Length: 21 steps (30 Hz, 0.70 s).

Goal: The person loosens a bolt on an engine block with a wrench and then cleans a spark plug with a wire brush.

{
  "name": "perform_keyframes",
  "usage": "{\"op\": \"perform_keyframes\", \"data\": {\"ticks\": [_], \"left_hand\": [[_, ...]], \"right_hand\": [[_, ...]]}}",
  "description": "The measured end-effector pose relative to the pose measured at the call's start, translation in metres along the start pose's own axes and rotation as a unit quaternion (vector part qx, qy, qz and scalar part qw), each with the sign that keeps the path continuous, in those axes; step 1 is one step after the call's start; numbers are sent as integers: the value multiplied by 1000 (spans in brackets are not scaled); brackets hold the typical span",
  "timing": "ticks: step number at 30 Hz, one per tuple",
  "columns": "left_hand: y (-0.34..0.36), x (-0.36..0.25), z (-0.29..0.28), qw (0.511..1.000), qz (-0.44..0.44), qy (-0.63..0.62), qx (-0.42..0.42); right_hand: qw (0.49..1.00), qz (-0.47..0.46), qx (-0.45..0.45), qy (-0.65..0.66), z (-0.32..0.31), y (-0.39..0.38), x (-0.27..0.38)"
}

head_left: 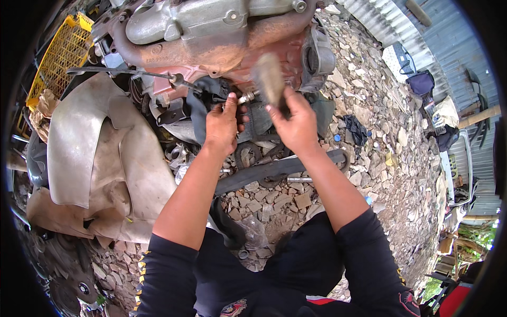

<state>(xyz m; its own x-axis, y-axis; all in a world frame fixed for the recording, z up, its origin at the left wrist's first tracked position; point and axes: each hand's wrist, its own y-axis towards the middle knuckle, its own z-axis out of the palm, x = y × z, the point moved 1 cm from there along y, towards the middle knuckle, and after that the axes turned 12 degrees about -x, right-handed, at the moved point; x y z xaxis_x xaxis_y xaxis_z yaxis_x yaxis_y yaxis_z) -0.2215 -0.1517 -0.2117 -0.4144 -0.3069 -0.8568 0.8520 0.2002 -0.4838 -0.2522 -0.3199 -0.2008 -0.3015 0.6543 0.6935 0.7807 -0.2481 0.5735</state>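
Note:
My left hand [222, 124] is closed on a small pale metal part [246, 98] that looks like a spark plug, held level with its end pointing right. Just right of it my right hand [296, 121] grips a blurred tan-brown object [268, 74], perhaps a brush or rag, raised over that part's right end; whether they touch I cannot tell. Behind both hands stands an engine block [274, 55] in rusty red with a grey metal cover [193, 18] and a brown manifold. Dark hoses and metal scraps [248, 158] lie beneath my hands.
Tan sheets of material [79, 148] lie at the left beside a yellow plastic crate [58, 58]. Rubble ground [391, 211] surrounds my legs. A long dark strip [269, 171] crosses below my hands. Corrugated sheets [449, 42], bags [420, 84] and loose panels stand at the right.

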Motion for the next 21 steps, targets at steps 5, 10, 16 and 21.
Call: {"op": "perform_keyframes", "data": {"ticks": [5,10,16,21], "left_hand": [[6,8,3,995,-81,-3,54],[6,12,-2,991,-94,14,96],[2,9,0,977,-173,-48,114],[0,10,0,962,-202,-66,170]], "right_hand": [[987,-33,56,-145,-10,-20,-46],[999,-34,5,-29,0,-3,-5],[995,46,3,-88,-11,-9,-44],[993,33,86,-67,4,-11,-36]]}}
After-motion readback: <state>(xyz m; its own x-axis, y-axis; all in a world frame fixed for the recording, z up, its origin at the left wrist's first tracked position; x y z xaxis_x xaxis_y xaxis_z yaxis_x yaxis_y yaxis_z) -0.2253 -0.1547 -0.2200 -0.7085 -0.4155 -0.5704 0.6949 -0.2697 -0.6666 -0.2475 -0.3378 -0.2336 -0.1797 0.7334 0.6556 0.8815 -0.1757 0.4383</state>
